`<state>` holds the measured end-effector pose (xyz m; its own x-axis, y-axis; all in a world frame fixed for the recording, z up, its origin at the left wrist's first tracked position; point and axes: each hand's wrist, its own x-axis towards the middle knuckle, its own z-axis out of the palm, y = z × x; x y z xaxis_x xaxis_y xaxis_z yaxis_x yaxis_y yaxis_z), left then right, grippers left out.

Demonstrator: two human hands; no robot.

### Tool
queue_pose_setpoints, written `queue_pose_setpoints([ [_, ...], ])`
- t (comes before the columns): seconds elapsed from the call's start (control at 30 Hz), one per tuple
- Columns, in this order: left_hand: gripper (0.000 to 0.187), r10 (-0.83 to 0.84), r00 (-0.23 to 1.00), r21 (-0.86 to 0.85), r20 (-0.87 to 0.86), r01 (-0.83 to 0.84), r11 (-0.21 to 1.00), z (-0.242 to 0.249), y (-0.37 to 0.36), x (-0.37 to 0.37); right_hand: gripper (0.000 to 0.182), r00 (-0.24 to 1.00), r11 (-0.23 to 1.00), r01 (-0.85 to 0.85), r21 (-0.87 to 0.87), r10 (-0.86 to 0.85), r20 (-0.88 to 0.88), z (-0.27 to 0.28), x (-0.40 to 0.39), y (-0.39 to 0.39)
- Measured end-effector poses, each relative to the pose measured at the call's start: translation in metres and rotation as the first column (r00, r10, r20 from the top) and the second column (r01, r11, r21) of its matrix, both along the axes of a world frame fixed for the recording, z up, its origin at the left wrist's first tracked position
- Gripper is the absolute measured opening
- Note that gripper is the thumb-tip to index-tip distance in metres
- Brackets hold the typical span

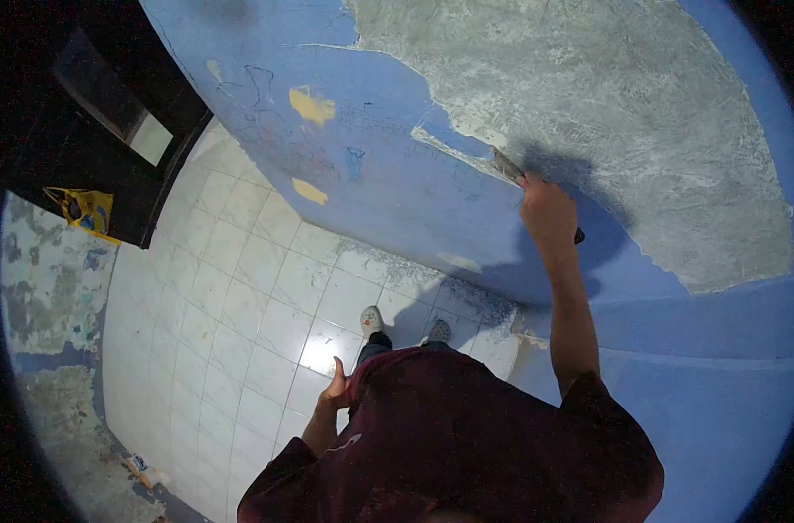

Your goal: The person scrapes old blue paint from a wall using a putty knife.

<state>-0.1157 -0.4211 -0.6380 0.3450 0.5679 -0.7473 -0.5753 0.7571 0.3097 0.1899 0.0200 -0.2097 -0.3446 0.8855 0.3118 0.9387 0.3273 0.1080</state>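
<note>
My right hand (549,213) is closed around the handle of a putty knife (507,166). The blade's tip meets the wall where the blue paint (466,218) borders a bare grey patch (580,96). A dark handle end shows below the fist. Along that border the paint has a ragged, whitish edge. My left hand (334,394) hangs low by the hem of my dark red shirt (466,436). Its thumb is stretched out and it appears to hold nothing; the other fingers are partly hidden by the shirt.
Paint flakes (414,277) are strewn over the white tiled floor (240,288) along the wall's foot. My feet stand there in light clogs (372,320). A yellow bag (85,213) is by a dark door (118,113) at left. Another patchy wall (48,288) runs down the left side.
</note>
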Motion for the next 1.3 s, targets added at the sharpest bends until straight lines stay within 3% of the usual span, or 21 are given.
queue_pose_setpoints([
  [0.13, 0.107, 0.116, 0.98, -0.236, -0.16, -0.152, 0.96, 0.044, 0.022, 0.021, 0.023, 1.0, 0.999, -0.014, 0.039, 0.015, -0.022, -0.002, -0.002, -0.002],
  [0.17, 0.107, 0.119, 0.883, -0.012, 0.455, -0.128, 0.992, -0.002, 0.008, 0.007, 0.023, 1.0, 0.999, -0.012, 0.041, 0.013, -0.023, -0.003, -0.003, -0.002],
  [0.2, 0.107, -0.059, 0.464, 0.185, 0.884, -0.231, 0.955, -0.029, 0.0, 0.0, 0.022, 0.999, 0.997, -0.023, 0.071, 0.026, -0.038, -0.003, -0.004, -0.002],
  [0.23, 0.107, -0.063, 0.462, 0.187, 0.885, -0.227, 0.956, -0.025, 0.001, -0.001, 0.021, 0.998, 0.994, -0.033, 0.101, 0.038, -0.053, -0.004, -0.002, -0.002],
  [0.3, 0.105, -0.04, 0.985, 0.028, 0.169, 0.035, 0.999, -0.004, 0.002, -0.006, 0.021, 0.996, 0.992, -0.059, 0.115, 0.067, -0.066, -0.011, 0.004, -0.002],
  [0.33, 0.105, -0.042, 0.986, 0.036, 0.165, 0.036, 0.999, 0.002, 0.007, 0.004, 0.021, 0.992, 0.987, -0.088, 0.131, 0.1, -0.081, -0.014, 0.004, -0.001],
  [0.4, 0.106, 0.408, 0.834, 0.141, -0.372, -0.383, 0.913, 0.005, 0.025, 0.035, 0.02, 0.99, 0.987, -0.075, 0.142, 0.091, -0.106, -0.02, -0.002, 0.0],
  [0.43, 0.108, 0.325, 0.946, -0.192, -0.007, -0.32, 0.928, 0.011, 0.022, 0.023, 0.019, 0.989, 0.989, -0.065, 0.135, 0.082, -0.125, -0.021, -0.003, -0.002],
  [0.57, 0.106, -0.021, 0.999, 0.067, -0.034, 0.023, 0.997, -0.029, 0.005, 0.013, 0.013, 0.992, 0.998, 0.019, 0.053, -0.013, -0.123, -0.017, -0.001, -0.006],
  [0.6, 0.1, 0.254, 0.835, 0.232, -0.488, -0.157, 0.96, -0.039, 0.005, 0.041, 0.014, 0.989, 0.999, 0.002, 0.043, 0.005, -0.149, -0.019, 0.001, -0.005],
  [0.63, 0.097, 0.502, 0.417, 0.449, -0.758, -0.224, 0.865, -0.044, 0.008, 0.053, 0.017, 0.984, 0.999, -0.016, 0.031, 0.021, -0.177, -0.023, 0.001, -0.005],
  [0.67, 0.097, 0.507, 0.414, 0.458, -0.756, -0.22, 0.861, -0.031, 0.008, 0.036, 0.017, 0.983, 0.999, -0.013, 0.039, 0.02, -0.181, -0.029, -0.003, -0.004],
  [0.7, 0.092, 0.202, 0.878, 0.181, -0.435, -0.135, 0.974, -0.009, 0.004, 0.008, 0.018, 0.984, 0.999, -0.044, 0.029, 0.049, -0.174, -0.035, -0.009, -0.002],
  [0.73, 0.088, -0.117, 0.987, -0.014, 0.11, 0.119, 0.993, 0.004, 0.006, -0.01, 0.019, 0.983, 0.997, -0.075, 0.017, 0.077, -0.168, -0.039, -0.014, -0.001],
  [0.8, 0.089, -0.137, 0.877, 0.154, -0.461, 0.231, 0.961, -0.035, 0.005, -0.014, 0.019, 0.987, 1.0, -0.014, -0.026, 0.009, -0.159, -0.043, -0.019, -0.003],
  [0.87, 0.096, 0.137, 0.448, 0.402, -0.884, 0.575, 0.713, -0.071, -0.021, -0.006, 0.019, 0.987, 0.996, 0.032, -0.079, -0.044, -0.151, -0.046, -0.025, -0.007],
  [0.9, 0.101, -0.08, 0.505, 0.29, -0.859, 0.611, 0.737, -0.06, -0.017, -0.011, 0.018, 0.975, 0.997, 0.052, -0.055, -0.063, -0.212, -0.046, -0.021, -0.011],
  [1.0, 0.108, -0.151, 0.739, 0.249, -0.656, 0.4, 0.882, -0.025, -0.013, -0.005, 0.019, 0.951, 0.997, 0.065, 0.04, -0.049, -0.306, -0.047, -0.004, -0.024],
  [1.13, 0.123, -0.022, 0.995, -0.046, -0.098, 0.018, 0.999, 0.017, 0.012, 0.009, 0.016, 0.949, 0.989, 0.095, 0.11, -0.057, -0.311, -0.034, 0.007, -0.032],
  [1.23, 0.119, -0.019, 0.999, -0.305, -0.032, 0.008, 0.952, 0.064, 0.061, 0.005, 0.018, 0.908, 0.997, 0.052, 0.063, -0.021, -0.417, -0.038, 0.01, -0.034],
  [1.3, 0.11, -0.12, 0.905, -0.172, -0.408, 0.053, 0.984, 0.055, 0.105, 0.003, 0.019, 0.909, 0.998, 0.053, 0.027, -0.037, -0.415, -0.048, 0.01, -0.042],
])
